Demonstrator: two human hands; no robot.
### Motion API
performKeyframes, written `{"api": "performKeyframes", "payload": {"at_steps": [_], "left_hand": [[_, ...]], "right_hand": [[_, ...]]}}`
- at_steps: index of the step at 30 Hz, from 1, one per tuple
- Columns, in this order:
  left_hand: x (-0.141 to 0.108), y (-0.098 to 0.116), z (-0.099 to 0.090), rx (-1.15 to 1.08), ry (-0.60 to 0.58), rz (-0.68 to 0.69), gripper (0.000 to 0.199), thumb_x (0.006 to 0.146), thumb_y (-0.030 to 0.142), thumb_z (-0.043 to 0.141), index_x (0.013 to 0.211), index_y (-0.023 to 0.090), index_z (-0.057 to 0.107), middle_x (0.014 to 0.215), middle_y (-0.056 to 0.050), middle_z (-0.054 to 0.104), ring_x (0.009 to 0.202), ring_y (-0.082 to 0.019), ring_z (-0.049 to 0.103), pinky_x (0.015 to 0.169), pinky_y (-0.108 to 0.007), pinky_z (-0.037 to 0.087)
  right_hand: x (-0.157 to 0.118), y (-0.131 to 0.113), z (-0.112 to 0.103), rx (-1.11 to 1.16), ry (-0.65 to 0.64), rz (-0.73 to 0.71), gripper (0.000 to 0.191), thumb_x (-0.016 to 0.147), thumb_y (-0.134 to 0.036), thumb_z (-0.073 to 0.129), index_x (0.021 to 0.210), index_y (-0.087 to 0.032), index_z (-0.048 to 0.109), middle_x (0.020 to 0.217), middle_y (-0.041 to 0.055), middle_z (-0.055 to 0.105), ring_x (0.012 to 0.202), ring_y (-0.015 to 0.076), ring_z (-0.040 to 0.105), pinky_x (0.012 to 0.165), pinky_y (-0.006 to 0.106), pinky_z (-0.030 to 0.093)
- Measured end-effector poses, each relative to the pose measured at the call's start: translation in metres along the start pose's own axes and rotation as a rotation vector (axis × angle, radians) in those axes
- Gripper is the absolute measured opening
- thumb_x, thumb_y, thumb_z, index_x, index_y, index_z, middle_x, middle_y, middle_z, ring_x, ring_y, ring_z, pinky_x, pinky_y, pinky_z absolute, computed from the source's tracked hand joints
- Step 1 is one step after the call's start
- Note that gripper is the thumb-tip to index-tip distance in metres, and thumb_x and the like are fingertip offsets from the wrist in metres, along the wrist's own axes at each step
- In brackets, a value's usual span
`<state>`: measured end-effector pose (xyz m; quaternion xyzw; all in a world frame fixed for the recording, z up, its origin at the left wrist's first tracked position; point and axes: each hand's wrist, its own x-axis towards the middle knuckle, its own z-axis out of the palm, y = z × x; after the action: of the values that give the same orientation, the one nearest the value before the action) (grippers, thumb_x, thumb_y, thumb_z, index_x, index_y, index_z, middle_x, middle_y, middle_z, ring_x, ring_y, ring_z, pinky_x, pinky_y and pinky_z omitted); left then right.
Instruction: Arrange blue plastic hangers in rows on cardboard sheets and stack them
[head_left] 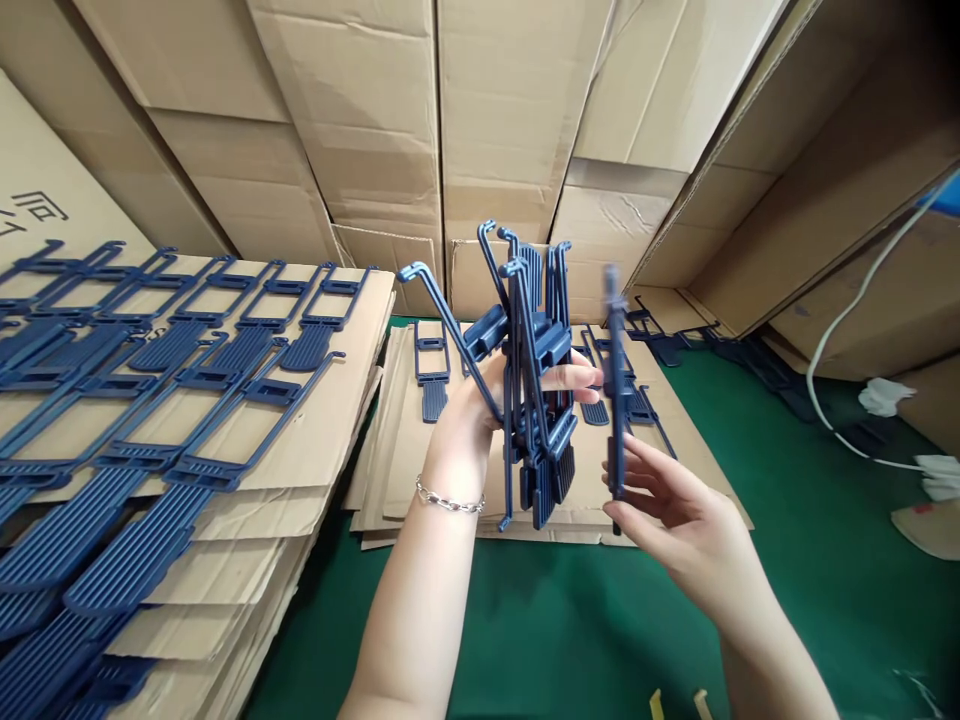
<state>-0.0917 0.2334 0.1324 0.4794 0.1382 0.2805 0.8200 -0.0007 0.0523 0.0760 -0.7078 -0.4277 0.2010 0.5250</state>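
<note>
Near the middle of the view, my left hand (480,405) is closed around a bundle of dark blue plastic frames (536,350) with hooked arms and ribbed ends. The bundle hides part of the palm, and some fingertips show at its right side. To the right of it, my right hand (671,510) pinches the lower part of a single blue plastic frame (615,390), held upright and seen edge-on, slightly blurred. A gap separates this piece from the bundle.
Stacked cardboard sheets (360,400) at the left carry rows of blue frames (150,540). Lower cardboard sheets (405,490) with more frames lie behind my hands on a green surface (525,640). Cardboard boxes (367,120) wall off the back. A white cable (817,350) runs at the right.
</note>
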Motion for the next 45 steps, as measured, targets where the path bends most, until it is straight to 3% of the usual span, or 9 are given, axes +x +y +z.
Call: {"api": "performKeyframes", "payload": {"at_steps": [4,7,11,14,20,30,38,45], "left_hand": [[0.008,0.005,-0.009,0.119,-0.097,0.043,0.021,0.064,0.032,0.072,0.073,0.015,0.063,0.073,-0.006,0.064,0.062,-0.015,0.062,0.053,-0.023,0.05],[0.017,0.007,-0.017,0.0,-0.034,0.093,0.021,0.064,0.033,0.072,0.07,0.015,0.061,0.069,-0.004,0.063,0.06,-0.012,0.06,0.053,-0.022,0.049],[0.021,0.01,-0.022,-0.111,0.131,0.085,0.02,0.066,0.031,0.071,0.069,0.014,0.06,0.069,-0.003,0.063,0.061,-0.012,0.061,0.055,-0.022,0.05],[0.021,0.011,-0.024,-0.188,0.197,0.087,0.018,0.067,0.029,0.07,0.068,0.015,0.059,0.069,-0.002,0.063,0.062,-0.011,0.061,0.055,-0.022,0.051],[0.022,0.012,-0.026,-0.243,0.173,0.09,0.02,0.066,0.032,0.071,0.069,0.015,0.061,0.071,-0.001,0.063,0.06,-0.01,0.061,0.051,-0.019,0.05],[0.025,0.01,-0.025,-0.176,0.237,0.107,0.022,0.066,0.032,0.071,0.072,0.016,0.059,0.066,-0.002,0.062,0.059,-0.012,0.061,0.055,-0.022,0.051],[0.025,0.01,-0.025,-0.161,0.19,0.083,0.022,0.068,0.031,0.069,0.073,0.014,0.058,0.07,-0.002,0.063,0.061,-0.011,0.061,0.056,-0.02,0.05],[0.029,0.003,-0.024,-0.144,0.151,0.122,0.021,0.067,0.028,0.069,0.08,0.015,0.058,0.075,-0.001,0.063,0.064,-0.01,0.062,0.058,-0.021,0.049]], "right_hand": [[-0.013,0.01,-0.014,0.065,0.088,0.106,0.06,0.071,-0.035,0.068,0.125,-0.02,0.047,0.097,0.0085,0.061,0.083,0.0188,0.061,0.07,0.03,0.056],[-0.018,0.025,-0.021,-0.038,0.176,0.253,0.067,0.067,-0.041,0.069,0.125,-0.016,0.046,0.089,0.0072,0.06,0.064,0.0143,0.059,0.059,0.026,0.054],[-0.024,0.044,-0.024,-0.15,0.096,0.389,0.067,0.068,-0.047,0.065,0.124,-0.016,0.048,0.079,0.0037,0.058,0.053,0.0116,0.053,0.049,0.024,0.048],[-0.026,0.052,-0.024,-0.246,0.041,0.392,0.063,0.069,-0.049,0.061,0.121,-0.015,0.051,0.077,0.0037,0.058,0.057,0.0136,0.055,0.052,0.025,0.047],[-0.02,0.044,-0.021,-0.541,-0.052,0.432,0.056,0.07,-0.051,0.054,0.114,-0.016,0.056,0.074,0.0028,0.061,0.061,0.0167,0.058,0.058,0.027,0.046],[-0.008,0.041,-0.012,-0.908,-0.061,0.315,0.047,0.077,-0.043,0.046,0.114,-0.016,0.057,0.089,0.008,0.063,0.078,0.0244,0.06,0.066,0.033,0.046],[0.006,0.035,-0.002,-1.007,-0.096,0.416,0.047,0.083,-0.038,0.044,0.123,-0.014,0.048,0.115,0.0095,0.053,0.095,0.0239,0.056,0.076,0.033,0.044],[0.011,0.032,-0.001,-1.023,-0.126,0.452,0.047,0.085,-0.038,0.041,0.126,-0.016,0.045,0.117,0.0083,0.051,0.096,0.0239,0.055,0.076,0.033,0.043]]}}
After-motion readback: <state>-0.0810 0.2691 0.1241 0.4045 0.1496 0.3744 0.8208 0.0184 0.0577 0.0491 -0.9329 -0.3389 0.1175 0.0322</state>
